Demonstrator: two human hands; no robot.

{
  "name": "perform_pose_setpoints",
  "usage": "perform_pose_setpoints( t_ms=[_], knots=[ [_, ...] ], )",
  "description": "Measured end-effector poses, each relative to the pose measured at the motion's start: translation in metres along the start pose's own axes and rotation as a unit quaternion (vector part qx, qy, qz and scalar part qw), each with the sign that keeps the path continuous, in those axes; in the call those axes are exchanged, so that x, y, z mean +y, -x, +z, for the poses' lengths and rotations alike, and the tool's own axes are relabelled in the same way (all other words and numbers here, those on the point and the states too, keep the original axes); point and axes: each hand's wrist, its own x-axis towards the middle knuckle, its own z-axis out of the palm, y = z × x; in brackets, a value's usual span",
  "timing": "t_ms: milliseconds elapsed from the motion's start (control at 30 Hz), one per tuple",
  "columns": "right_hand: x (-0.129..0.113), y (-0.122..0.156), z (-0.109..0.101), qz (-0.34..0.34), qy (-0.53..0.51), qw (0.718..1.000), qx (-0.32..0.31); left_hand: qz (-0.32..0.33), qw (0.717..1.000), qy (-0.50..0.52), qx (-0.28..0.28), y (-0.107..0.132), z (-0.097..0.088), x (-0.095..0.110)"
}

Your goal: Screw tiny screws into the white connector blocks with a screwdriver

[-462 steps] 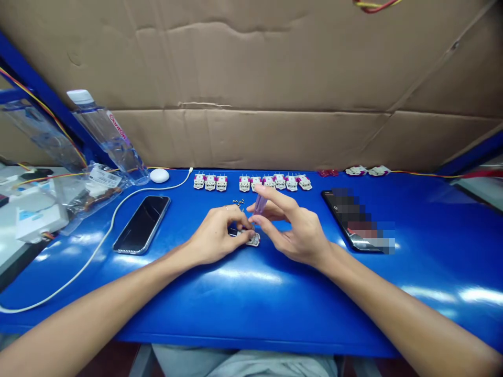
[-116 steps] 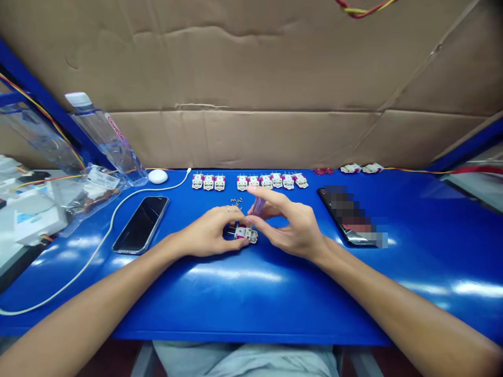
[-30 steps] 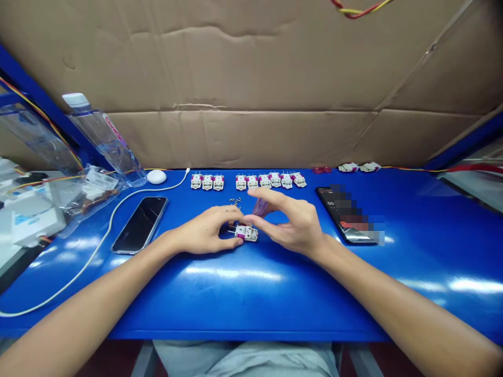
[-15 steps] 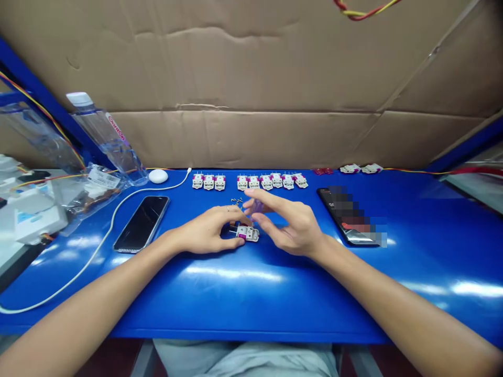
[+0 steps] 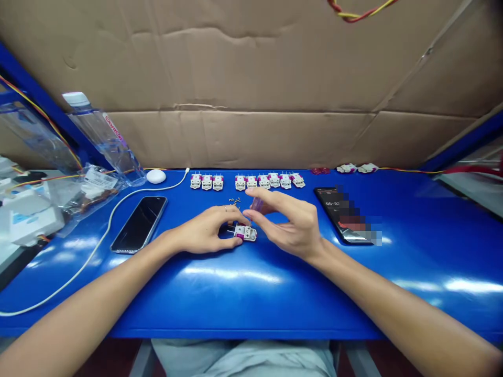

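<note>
Since plug (image 5: 246, 233) seemingly needs steadying, left hand (image 5: 210, 229) clamps it from near and far sides, mid-scene on table (image 5: 220, 306) | right hand (image 5: 293, 225) pinches screwdriver (image 5: 257, 203) over it, likely for fine control | screws (image 5: 234, 201) on far side, probably for easy reach

Light, seemingly from above, is brightening the scene and spreading white glare across the glossy blue tabletop (image 5: 220, 309). The right hand (image 5: 293, 225) is casting a soft shadow. Wide-angle distortion is tilting the water bottle (image 5: 104, 139) outward, the purple screwdriver (image 5: 257, 203) is blurring, and pixelation is masking part of the timer-displaying phone (image 5: 331, 209).
</note>
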Motion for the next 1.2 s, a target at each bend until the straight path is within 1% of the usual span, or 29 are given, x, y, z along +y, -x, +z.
perform_pose_setpoints(
  t_ms=[100, 167, 233, 300, 400, 500, 600, 633, 700, 767, 833, 900, 1033, 1200],
  knots=[
    [0.002, 0.001, 0.0, -0.007, 0.026, 1.0, -0.001, -0.005, 1.0, 0.001, -0.003, 0.0, -0.001, 0.001],
    [0.003, 0.001, -0.001, -0.015, 0.019, 1.0, -0.014, -0.003, 1.0, 0.002, -0.003, 0.0, -0.001, 0.001],
    [0.004, 0.001, -0.002, -0.003, -0.007, 0.999, -0.033, 0.0, 1.0, 0.003, -0.004, 0.0, -0.002, 0.001],
    [0.003, 0.002, -0.003, 0.027, -0.026, 0.999, -0.04, -0.001, 1.0, 0.0, -0.008, 0.0, -0.002, 0.001],
    [0.002, 0.003, -0.004, 0.05, -0.02, 0.998, -0.021, -0.006, 1.0, -0.009, -0.008, 0.0, -0.001, 0.001],
    [0.003, 0.002, -0.004, 0.042, 0.012, 0.999, -0.009, -0.001, 1.0, -0.017, -0.002, 0.0, 0.0, 0.001],
    [0.005, 0.004, -0.004, 0.041, 0.028, 0.999, 0.001, 0.003, 0.999, -0.05, 0.0, 0.0, 0.0, 0.002],
    [0.006, 0.004, -0.003, 0.051, 0.018, 0.999, 0.005, 0.0, 0.998, -0.066, -0.001, 0.0, -0.001, 0.003],
    [0.008, 0.005, -0.001, 0.092, -0.032, 0.995, 0.021, -0.012, 0.995, -0.094, -0.008, 0.001, -0.004, 0.004],
    [0.011, 0.006, 0.0, 0.148, -0.09, 0.984, 0.048, -0.029, 0.993, -0.116, -0.016, 0.001, -0.008, 0.006],
    [0.014, 0.005, 0.001, 0.19, -0.115, 0.973, 0.066, -0.049, 0.989, -0.137, -0.026, 0.001, -0.012, 0.008],
    [0.018, 0.006, 0.0, 0.204, -0.106, 0.972, 0.046, -0.066, 0.985, -0.158, -0.035, 0.001, -0.014, 0.01],
    [0.021, 0.009, 0.0, 0.181, -0.082, 0.98, -0.016, -0.069, 0.98, -0.183, -0.038, 0.001, -0.015, 0.01],
    [0.021, 0.012, 0.002, 0.148, -0.056, 0.987, -0.031, -0.059, 0.983, -0.173, -0.03, 0.002, -0.014, 0.007]
  ],
)
